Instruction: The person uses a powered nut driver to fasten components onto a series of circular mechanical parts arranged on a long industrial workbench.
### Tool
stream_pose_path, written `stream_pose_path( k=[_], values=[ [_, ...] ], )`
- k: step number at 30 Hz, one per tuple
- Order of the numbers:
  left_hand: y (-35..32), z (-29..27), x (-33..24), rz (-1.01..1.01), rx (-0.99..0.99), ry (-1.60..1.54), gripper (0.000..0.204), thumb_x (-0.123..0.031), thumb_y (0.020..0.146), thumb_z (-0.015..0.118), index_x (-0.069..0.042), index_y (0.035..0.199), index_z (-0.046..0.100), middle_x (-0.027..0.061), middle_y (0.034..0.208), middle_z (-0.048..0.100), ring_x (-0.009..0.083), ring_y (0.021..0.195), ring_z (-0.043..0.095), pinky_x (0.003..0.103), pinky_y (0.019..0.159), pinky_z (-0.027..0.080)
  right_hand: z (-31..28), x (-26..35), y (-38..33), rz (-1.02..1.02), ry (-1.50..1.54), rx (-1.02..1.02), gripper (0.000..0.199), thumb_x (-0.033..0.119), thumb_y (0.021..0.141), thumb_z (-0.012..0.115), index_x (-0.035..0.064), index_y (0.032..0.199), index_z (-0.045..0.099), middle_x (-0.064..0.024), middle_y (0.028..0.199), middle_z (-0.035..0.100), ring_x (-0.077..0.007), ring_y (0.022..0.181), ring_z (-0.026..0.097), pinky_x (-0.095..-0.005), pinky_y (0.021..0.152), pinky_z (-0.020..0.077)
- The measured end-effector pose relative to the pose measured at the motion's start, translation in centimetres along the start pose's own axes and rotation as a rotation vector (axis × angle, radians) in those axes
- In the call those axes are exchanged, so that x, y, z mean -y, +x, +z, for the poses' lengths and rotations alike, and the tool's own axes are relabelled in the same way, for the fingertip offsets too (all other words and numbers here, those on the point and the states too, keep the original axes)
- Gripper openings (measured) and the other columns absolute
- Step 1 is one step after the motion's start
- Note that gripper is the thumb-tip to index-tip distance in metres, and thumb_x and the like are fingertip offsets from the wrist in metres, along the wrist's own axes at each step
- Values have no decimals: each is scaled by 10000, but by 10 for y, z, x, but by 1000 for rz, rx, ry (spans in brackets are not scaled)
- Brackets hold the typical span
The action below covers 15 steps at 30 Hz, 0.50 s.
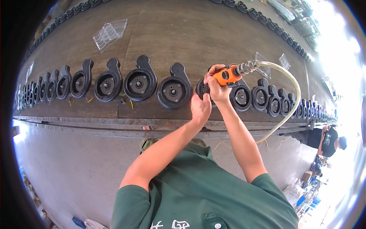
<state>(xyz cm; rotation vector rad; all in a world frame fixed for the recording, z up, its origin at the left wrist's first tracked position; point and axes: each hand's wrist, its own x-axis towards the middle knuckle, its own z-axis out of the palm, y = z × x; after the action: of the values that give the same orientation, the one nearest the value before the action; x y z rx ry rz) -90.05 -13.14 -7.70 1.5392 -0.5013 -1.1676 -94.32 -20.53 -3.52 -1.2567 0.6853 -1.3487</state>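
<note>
Work looks unfinished at one black case [203,87], lying on the counter [167,38] just beyond the left hand [201,106], whose fingers rest at its near edge; whether they pinch something small, I cannot tell. Right hand [218,87], just above, is wrapped around an orange power tool [228,76], and a pale hose [295,84] curves away to that hand's right. Similar cases [174,91] line up either side of both hands; which are done and which are left is unclear.

The tool [222,78] looks smooth plastic, its coupling [247,68] metal, the housings [140,78] matt.
</note>
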Motion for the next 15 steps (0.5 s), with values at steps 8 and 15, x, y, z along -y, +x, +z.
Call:
stream_pose_path(
  k=[8,15],
  values=[
    [4,4,10,50,-25,51,438,-138,861,549,3,1276,532,269,1102,661,433,1061,640,443,956,486,3,7,4,-42,-86,-31,292,-78,779,618,-21,1057,548,-53,795,620,-106,689,606,-257,617,516],
    [4,2,9,11,16,20,385,-129,885,541,10,1242,514,254,1118,664,414,1062,645,439,967,481,-15,44,10,-148,-174,-163,230,-31,856,500,-35,1085,521,-80,757,613,-161,675,605,-325,686,524]
  ],
)
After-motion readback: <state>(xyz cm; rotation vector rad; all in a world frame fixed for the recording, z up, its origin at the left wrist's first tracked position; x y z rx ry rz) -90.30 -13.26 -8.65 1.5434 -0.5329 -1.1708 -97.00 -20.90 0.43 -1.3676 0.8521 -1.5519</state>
